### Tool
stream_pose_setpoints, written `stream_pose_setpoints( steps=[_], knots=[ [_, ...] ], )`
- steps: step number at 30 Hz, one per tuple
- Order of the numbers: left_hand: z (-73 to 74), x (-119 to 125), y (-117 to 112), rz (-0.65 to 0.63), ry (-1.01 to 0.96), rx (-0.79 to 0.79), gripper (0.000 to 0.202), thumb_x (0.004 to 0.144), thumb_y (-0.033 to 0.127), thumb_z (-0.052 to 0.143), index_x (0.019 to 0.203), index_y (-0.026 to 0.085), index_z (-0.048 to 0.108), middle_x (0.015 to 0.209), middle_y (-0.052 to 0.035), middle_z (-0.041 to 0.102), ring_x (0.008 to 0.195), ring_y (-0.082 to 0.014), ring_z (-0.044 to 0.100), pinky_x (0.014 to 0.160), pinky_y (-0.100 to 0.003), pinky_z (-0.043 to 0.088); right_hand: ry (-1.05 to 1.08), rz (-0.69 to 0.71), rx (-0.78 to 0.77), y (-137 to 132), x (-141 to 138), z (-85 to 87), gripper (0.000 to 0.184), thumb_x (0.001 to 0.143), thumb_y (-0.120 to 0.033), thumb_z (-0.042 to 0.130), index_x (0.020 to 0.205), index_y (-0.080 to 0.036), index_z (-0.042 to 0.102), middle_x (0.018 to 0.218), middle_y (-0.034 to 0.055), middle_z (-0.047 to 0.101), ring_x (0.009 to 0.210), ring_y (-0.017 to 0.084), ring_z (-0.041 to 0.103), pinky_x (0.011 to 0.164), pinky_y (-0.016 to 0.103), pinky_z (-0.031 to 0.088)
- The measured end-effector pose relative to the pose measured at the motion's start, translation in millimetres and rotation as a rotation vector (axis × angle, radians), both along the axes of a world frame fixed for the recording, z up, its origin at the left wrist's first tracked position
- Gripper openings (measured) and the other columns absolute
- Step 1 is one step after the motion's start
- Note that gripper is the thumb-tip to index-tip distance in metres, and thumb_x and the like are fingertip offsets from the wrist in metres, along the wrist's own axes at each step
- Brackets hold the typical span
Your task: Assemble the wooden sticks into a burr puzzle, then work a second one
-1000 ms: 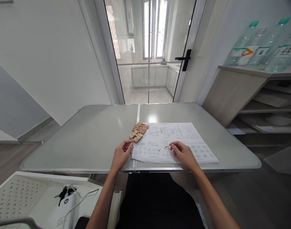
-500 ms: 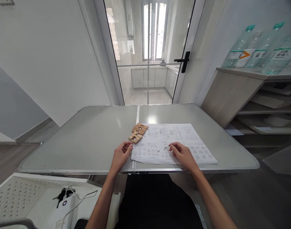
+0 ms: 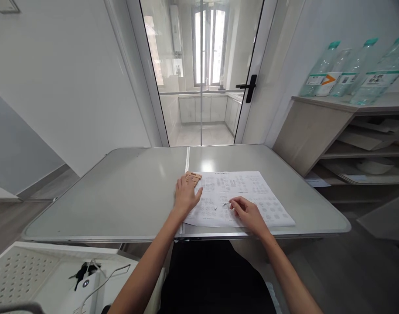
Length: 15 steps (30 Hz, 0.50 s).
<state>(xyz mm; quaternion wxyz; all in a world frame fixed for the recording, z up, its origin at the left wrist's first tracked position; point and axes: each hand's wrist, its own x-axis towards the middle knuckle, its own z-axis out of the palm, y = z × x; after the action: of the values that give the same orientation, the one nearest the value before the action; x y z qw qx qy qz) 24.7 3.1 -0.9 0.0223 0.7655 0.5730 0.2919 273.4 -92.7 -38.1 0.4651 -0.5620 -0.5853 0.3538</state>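
My left hand (image 3: 186, 197) lies palm down over the wooden blocks (image 3: 195, 175), its fingers stretched forward and the thumb apart. Only the far blocks show; the nearer ones are hidden beneath it. A large white printed sheet (image 3: 248, 187) with rows of small drawings lies to its right. On the sheet's near part my right hand (image 3: 247, 211) is closed, with thumb and fingertips together. A small dark piece (image 3: 225, 204) is at those fingertips, too tiny to name. Another small dark piece (image 3: 215, 208) lies a little to the left.
The grey folding table (image 3: 121, 192) has a centre seam and a metal edge. At lower left a white cart (image 3: 35, 270) carries keys, a power bank (image 3: 88, 283) and a cable. Several plastic bottles (image 3: 346, 78) stand on a shelf unit (image 3: 307, 139) at right. Beyond is a glass door (image 3: 186, 109).
My left hand has moved forward and right from the sheet's left edge onto the wooden blocks, and its fingers have spread. The right hand stays at the same spot on the sheet.
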Motion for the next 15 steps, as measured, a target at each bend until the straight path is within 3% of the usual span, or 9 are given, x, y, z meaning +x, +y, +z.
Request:
stream_pose_setpoints(
  steps=[4,9,15],
  knots=[
    [-14.9,24.4,29.0,-0.074,0.109,-0.150,0.066,0.088,0.045,0.065,0.144,0.014,0.045,0.162,-0.0252,0.035,0.154,-0.0454,0.024,0.122,-0.061,0.023,0.006,-0.005,0.005,1.1,-0.7,-1.0,0.049,0.092,-0.068,0.056,0.095,-0.022,0.071,0.083,0.0052,0.074,0.062,0.019,0.061,0.065,0.032,0.049],
    [-34.8,49.8,33.4,-0.100,0.109,-0.242,0.092,0.089,0.066,0.057,0.155,0.007,0.033,0.170,-0.0302,0.014,0.158,-0.0493,0.006,0.123,-0.065,0.015,0.009,0.004,0.009,1.4,-1.7,1.5,0.046,0.094,-0.066,0.056,0.096,-0.022,0.071,0.083,0.0046,0.074,0.063,0.019,0.062,0.065,0.032,0.049],
    [-39.8,63.2,28.0,-0.019,0.144,-0.169,0.084,0.095,0.058,0.052,0.156,0.004,0.033,0.170,-0.0293,0.014,0.159,-0.0473,0.002,0.127,-0.063,0.007,0.004,0.009,0.009,0.0,-1.7,5.3,0.047,0.094,-0.067,0.055,0.095,-0.022,0.070,0.083,0.0056,0.074,0.064,0.020,0.062,0.068,0.033,0.049]
  ],
)
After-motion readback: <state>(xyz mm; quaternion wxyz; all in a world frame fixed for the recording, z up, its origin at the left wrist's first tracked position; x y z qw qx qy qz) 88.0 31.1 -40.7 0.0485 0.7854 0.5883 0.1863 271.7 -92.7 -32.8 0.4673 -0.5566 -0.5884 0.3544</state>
